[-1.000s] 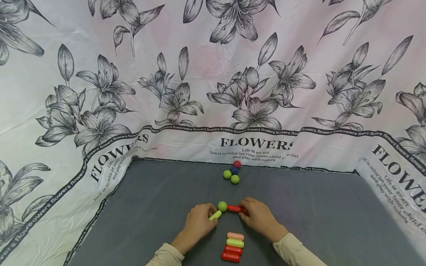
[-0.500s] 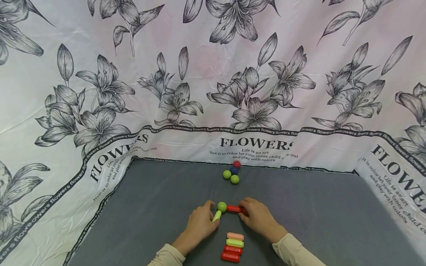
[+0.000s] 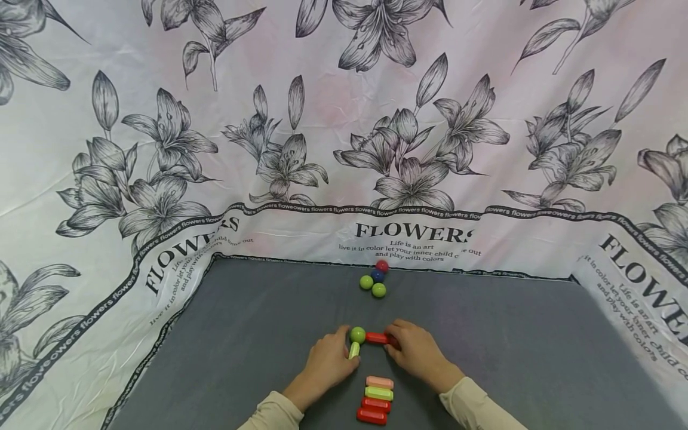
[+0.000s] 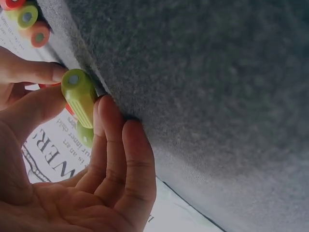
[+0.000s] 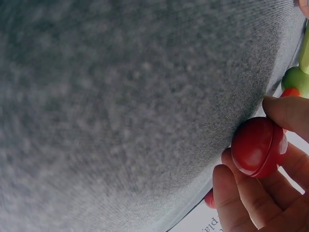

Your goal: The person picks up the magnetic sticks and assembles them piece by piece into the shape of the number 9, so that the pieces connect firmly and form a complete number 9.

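Observation:
My left hand (image 3: 329, 361) pinches a short yellow-green magnetic stick (image 4: 82, 104) between thumb and fingers, a grey disc showing in its near end. The stick's far end meets a green ball (image 3: 357, 335). From the ball's right side a red stick (image 3: 376, 338) runs toward my right hand (image 3: 421, 353). In the right wrist view, that hand holds a red ball (image 5: 253, 147) with a seam round it, at the red stick's right end. My fingers hide this ball in the head view.
Nearer the person lies a column of sticks: a peach one (image 3: 380, 381), a yellow-green one (image 3: 378, 393) and two red ones (image 3: 372, 415). Toward the back, a red ball (image 3: 381, 266), a blue ball (image 3: 378, 276) and two green balls (image 3: 378, 290) cluster by the flowered curtain (image 3: 301, 233).
My left hand has moved slightly right and swung the yellow-green stick from slanting to nearly pointing straight away from the person, under the green ball. The right hand stays nearly still.

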{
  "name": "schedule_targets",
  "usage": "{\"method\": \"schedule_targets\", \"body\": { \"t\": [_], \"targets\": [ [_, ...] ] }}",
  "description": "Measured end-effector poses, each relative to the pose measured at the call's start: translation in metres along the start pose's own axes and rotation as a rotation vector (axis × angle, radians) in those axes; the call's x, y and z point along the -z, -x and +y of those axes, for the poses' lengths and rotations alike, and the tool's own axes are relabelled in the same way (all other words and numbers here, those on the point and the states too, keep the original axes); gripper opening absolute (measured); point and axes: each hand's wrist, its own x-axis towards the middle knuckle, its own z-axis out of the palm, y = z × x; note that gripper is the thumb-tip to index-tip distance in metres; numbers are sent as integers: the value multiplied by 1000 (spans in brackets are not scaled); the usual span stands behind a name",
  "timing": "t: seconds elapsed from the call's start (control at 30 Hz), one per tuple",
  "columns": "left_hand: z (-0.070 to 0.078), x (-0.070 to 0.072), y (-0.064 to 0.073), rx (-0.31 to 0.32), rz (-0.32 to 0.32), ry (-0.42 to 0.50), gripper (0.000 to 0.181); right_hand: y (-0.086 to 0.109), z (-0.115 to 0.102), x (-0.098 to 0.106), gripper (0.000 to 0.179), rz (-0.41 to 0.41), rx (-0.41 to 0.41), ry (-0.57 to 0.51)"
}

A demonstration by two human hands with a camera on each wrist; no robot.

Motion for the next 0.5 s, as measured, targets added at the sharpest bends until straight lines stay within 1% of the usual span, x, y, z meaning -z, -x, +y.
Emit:
{"method": "schedule_targets", "body": {
  "t": [0.13, 0.33, 0.43, 0.5],
  "targets": [
    [1, 1, -2, 2, -20, -8, 59, 0, 0, 0, 20, 15, 10, 2],
    [2, 1, -5, 16, -23, -33, 57, -1, 2, 0, 20, 22, 22, -2],
    [2, 0, -6, 25, -29, -36, 57, -4, 3, 3, 20, 16, 10, -38],
    [1, 0, -7, 30, -37, -39, 57, -10, 3, 7, 21, 28, -15, -63]
  ]
}}
